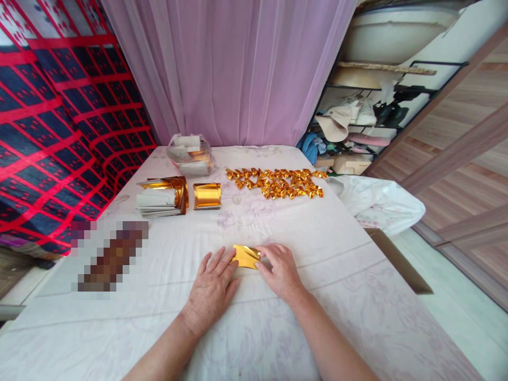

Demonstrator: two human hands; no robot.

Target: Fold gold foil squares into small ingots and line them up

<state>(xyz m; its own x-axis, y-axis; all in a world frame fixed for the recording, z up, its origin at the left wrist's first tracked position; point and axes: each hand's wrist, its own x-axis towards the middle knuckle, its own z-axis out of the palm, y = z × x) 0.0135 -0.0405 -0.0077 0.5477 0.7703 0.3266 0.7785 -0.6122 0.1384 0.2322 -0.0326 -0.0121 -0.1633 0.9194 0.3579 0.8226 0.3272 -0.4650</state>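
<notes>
A small gold foil sheet (pixel 246 256) lies on the white floral tablecloth (pixel 317 238) near the front edge. My left hand (pixel 212 288) rests flat beside it, fingertips pressing its left edge. My right hand (pixel 280 270) presses its right edge with curled fingers. Both hands pin the sheet to the table.
Several folded gold paper pieces (pixel 278 182) lie in rows at the table's far side. A stack of gold and white sheets (pixel 162 197), a curled gold sheet (pixel 207 196) and a clear bag (pixel 190 154) sit at the far left. A white plastic bag (pixel 377 203) hangs at the right edge. A pink curtain (pixel 230 69) hangs behind.
</notes>
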